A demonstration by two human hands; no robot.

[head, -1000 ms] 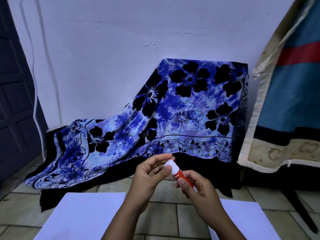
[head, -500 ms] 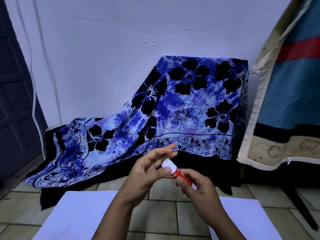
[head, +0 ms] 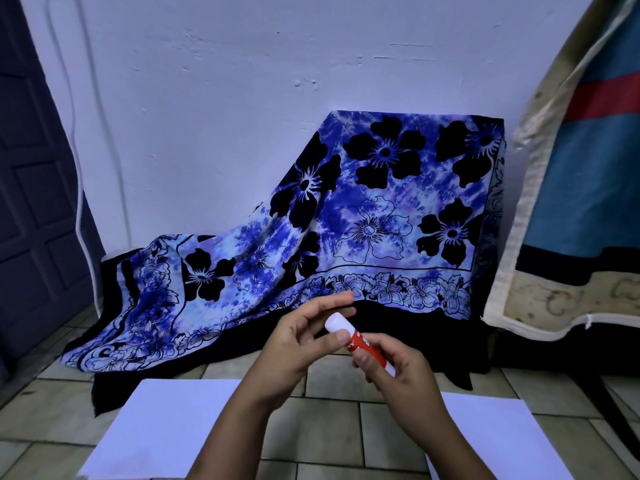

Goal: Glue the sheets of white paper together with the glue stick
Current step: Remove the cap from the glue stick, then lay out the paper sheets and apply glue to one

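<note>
Glue stick [head: 367,348] held in mid-air, centre, above tiled floor [head: 346,434], tilted with cap end up-left. Right hand [head: 405,379] curls round red body. Left hand [head: 294,344] pinches white cap [head: 335,322] between thumb and fingers, cap on. Left sheet [head: 166,427] and right sheet [head: 491,434] lie flat near, well apart, under forearms. Blue flowered cloth [head: 363,216] draped far behind.

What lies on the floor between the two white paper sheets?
Only bare floor tiles show between the left sheet and the right sheet, in the head view.
</note>
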